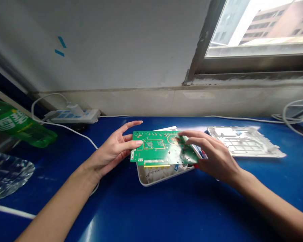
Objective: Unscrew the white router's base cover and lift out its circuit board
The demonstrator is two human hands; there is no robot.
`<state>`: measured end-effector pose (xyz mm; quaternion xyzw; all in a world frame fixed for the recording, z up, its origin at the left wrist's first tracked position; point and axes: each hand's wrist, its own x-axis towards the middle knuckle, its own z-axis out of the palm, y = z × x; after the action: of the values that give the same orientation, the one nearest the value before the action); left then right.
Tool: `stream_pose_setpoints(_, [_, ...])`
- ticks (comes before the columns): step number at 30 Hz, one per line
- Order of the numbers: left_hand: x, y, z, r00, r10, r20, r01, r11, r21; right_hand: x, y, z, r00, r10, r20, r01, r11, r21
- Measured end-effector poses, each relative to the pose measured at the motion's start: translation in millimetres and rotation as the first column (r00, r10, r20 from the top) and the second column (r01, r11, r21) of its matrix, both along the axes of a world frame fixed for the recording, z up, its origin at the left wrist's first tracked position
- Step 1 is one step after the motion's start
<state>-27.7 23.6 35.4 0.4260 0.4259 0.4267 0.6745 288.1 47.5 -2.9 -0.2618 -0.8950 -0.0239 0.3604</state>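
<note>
White plastic casing [151, 178] lies open on the bench, a shallow shell with ribbed moulding showing inside, and right over it comes the green circuit board [161, 148], tilted and covering most of the opening; whether the two touch, you can't tell from up here. Off to the right sits a second white casing half [244, 143], ribbed face up, with nothing resting in it. Now the hands: the left hand [111, 153] is reaching in from the left, palm turned toward the board, fingers fanned wide, with the two middle fingertips [138, 143] right at the board's left edge, no real pinch there. The right hand [212, 156] comes over the board's far end, fingers pressed together and curled across the top corner, and the thumb is out of sight, so the underside of that grip stays hidden. So the board sits between the two hands, its yellow port block [158, 165] along the near edge. Around them, a blue tabletop [141, 215] carries a white cable [73, 131], with a power strip [74, 116] against the wall, a green soda bottle [15, 124] at far left, and crumpled clear plastic [7, 174] just below it.
</note>
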Motion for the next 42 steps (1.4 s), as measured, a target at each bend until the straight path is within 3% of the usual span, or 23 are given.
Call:
stream_pose_setpoints(8, [0.0, 0.9, -2.3, 0.999, -0.01, -0.037, 0.011, 0.999, 0.03, -4.3, 6.2, -6.3, 0.992, -0.113, -0.048, 0.112, 0.993, -0.024])
stream_pose_setpoints(18, [1.6, 0.4, -1.5, 0.999, -0.003, -0.048, 0.005, 1.0, 0.027, -4.6, 4.7, -9.4, 0.991, -0.117, -0.064, 0.107, 0.985, -0.134])
stream_pose_setpoints(23, [5.1, 1.2, -2.4, 0.993, 0.108, -0.041, -0.108, 0.994, -0.016, -6.8, 0.3, -4.9, 0.99, -0.141, 0.01, 0.141, 0.982, -0.125])
stream_pose_setpoints(27, [7.4, 5.1, -3.7, 0.979, 0.205, -0.013, -0.206, 0.973, -0.1, -11.0, -5.6, 2.2, 0.996, -0.076, 0.035, 0.081, 0.982, -0.168])
stream_pose_setpoints(31, [5.4, 7.7, -5.6, 0.973, 0.206, 0.103, -0.193, 0.973, -0.125, -20.1, -11.1, 8.0, 1.0, -0.024, 0.006, 0.024, 0.978, -0.205])
stream_pose_setpoints(33, [3.0, 7.4, -6.0, 0.981, 0.17, 0.089, -0.164, 0.984, -0.071, -25.1, -13.0, 9.9, 0.996, -0.035, -0.084, 0.01, 0.96, -0.28])
stream_pose_setpoints(36, [-0.8, 5.9, -4.5, 0.984, 0.126, -0.122, -0.112, 0.987, 0.117, -29.6, -14.2, 10.6, 0.967, -0.082, -0.24, -0.041, 0.883, -0.468])
stream_pose_setpoints(39, [-3.4, 4.8, -2.1, 0.902, 0.232, -0.365, -0.093, 0.928, 0.361, -29.6, -13.2, 8.4, 0.936, -0.173, -0.307, -0.064, 0.773, -0.631])
stream_pose_setpoints(42, [-3.1, 4.3, -3.0, 0.894, 0.222, -0.388, -0.061, 0.921, 0.385, -27.5, -10.3, 6.0, 0.93, -0.215, -0.298, -0.052, 0.725, -0.687])
